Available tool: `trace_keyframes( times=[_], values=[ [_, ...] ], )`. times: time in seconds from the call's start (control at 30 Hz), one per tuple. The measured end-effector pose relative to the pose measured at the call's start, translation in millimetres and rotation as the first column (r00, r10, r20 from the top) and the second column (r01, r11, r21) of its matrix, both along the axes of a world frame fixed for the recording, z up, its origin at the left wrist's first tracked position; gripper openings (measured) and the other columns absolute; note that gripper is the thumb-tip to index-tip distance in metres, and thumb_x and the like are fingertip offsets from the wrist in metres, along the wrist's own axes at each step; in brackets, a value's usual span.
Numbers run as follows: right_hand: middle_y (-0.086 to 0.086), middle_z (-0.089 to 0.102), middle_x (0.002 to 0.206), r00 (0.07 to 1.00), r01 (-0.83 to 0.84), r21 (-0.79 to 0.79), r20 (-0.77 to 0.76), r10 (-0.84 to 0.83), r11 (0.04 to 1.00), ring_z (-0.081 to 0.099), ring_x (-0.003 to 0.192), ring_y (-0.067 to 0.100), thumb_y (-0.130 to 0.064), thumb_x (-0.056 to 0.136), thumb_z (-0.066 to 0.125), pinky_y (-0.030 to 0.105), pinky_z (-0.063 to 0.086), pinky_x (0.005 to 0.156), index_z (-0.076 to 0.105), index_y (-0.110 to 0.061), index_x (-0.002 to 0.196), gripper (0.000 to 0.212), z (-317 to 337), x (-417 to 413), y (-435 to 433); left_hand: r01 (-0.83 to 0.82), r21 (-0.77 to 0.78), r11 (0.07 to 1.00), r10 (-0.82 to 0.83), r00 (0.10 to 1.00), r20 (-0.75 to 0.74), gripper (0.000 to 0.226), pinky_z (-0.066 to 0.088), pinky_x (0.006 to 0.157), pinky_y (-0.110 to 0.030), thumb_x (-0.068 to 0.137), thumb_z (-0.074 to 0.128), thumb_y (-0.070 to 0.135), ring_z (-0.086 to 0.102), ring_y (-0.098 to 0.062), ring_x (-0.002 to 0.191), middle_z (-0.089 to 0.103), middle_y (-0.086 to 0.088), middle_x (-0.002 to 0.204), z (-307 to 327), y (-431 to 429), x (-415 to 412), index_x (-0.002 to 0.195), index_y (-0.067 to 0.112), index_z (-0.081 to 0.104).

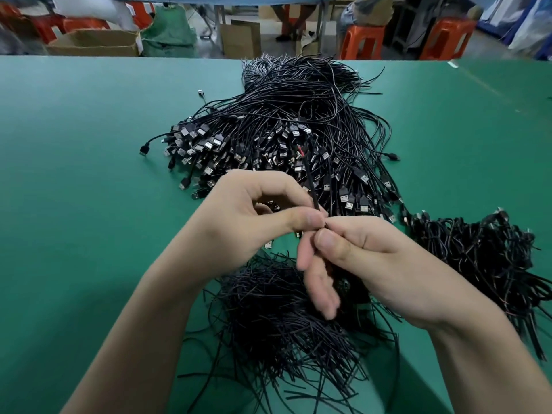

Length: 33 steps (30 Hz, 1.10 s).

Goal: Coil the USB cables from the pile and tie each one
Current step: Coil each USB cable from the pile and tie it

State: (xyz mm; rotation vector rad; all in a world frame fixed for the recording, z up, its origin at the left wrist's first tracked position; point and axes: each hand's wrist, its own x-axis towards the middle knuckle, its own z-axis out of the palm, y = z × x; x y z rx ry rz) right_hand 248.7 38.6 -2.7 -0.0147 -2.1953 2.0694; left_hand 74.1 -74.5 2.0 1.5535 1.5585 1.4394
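A big pile of black USB cables (286, 130) lies on the green table (89, 174), plugs facing me. My left hand (254, 216) pinches a thin black cable (310, 186) between thumb and forefinger; its free end sticks up over the pile. My right hand (367, 258) meets it just to the right, thumb and forefinger pinching the same cable, other fingers hanging down. A heap of thin black tie wires (283, 318) lies under my hands. Coiled, tied cables (484, 258) are stacked at the right.
Beyond the table's far edge stand orange stools (363, 41), cardboard boxes (95, 43) and a green sack (170, 34). Someone's legs (286, 19) show under a far bench. Bare green table surface stretches to the left and far right.
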Motion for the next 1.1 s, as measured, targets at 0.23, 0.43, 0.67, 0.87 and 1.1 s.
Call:
trace_keyframes(
  times=[0.23,0.43,0.67,0.87,1.1],
  values=[
    [0.022,0.076,0.085,0.984,0.180,-0.178,0.013,-0.180,0.967,0.076,0.074,0.033,-0.024,0.105,0.040,0.029,0.058,0.063,0.044,-0.004,0.099,0.021,-2.5,-7.2,0.1,-0.149,-0.021,0.989,0.150,0.988,0.025,0.013,0.044,0.056,-0.050,0.091,0.077,0.027,0.052,-0.027,0.061,0.067,-0.002,0.069,-8.1,8.4,7.1,0.079,0.025,0.074],
    [0.000,0.075,0.086,0.728,0.684,0.196,-0.122,-0.675,0.703,0.071,0.077,0.015,-0.032,0.094,0.069,0.028,0.055,0.067,0.064,-0.018,0.090,0.016,-7.5,-9.7,-3.5,-0.340,0.045,0.939,0.338,0.940,0.042,0.013,0.046,0.049,-0.026,0.093,0.077,0.023,0.052,-0.013,0.052,0.066,-0.003,0.067,-11.3,12.5,14.5,0.080,0.025,0.075],
    [-0.009,0.069,0.070,0.751,0.624,0.296,0.031,-0.660,0.724,0.057,0.061,-0.001,-0.067,0.102,0.026,0.020,0.037,0.067,0.069,-0.019,0.074,0.070,-4.4,-5.9,-4.2,-0.584,0.404,0.704,0.667,0.739,-0.093,0.009,0.044,0.065,-0.018,0.095,0.075,0.018,0.058,-0.005,0.069,0.065,0.011,0.077,-11.5,12.9,23.8,0.087,0.018,0.073],
    [0.017,0.071,0.108,0.958,0.287,-0.544,0.168,-0.233,0.789,0.065,0.100,0.015,-0.073,0.088,0.025,0.030,0.053,0.077,0.063,-0.007,0.126,0.084,-5.9,-26.4,-14.4,-0.373,0.610,0.699,0.633,0.720,-0.285,0.016,0.052,0.080,-0.026,0.099,0.071,0.010,0.066,-0.016,0.086,0.073,-0.002,0.088,-17.2,13.7,37.2,0.088,0.000,0.077],
    [0.005,0.068,0.081,0.924,0.238,-0.894,0.088,-0.372,0.379,0.069,0.070,0.010,-0.035,0.106,0.048,0.020,0.057,0.066,0.063,0.000,0.098,0.039,4.8,-19.2,-19.1,-0.188,0.688,0.701,0.611,0.657,-0.442,0.005,0.053,0.074,-0.043,0.093,0.079,0.009,0.065,-0.023,0.087,0.076,-0.004,0.097,-31.3,19.0,43.5,0.093,0.005,0.082]
  ],
)
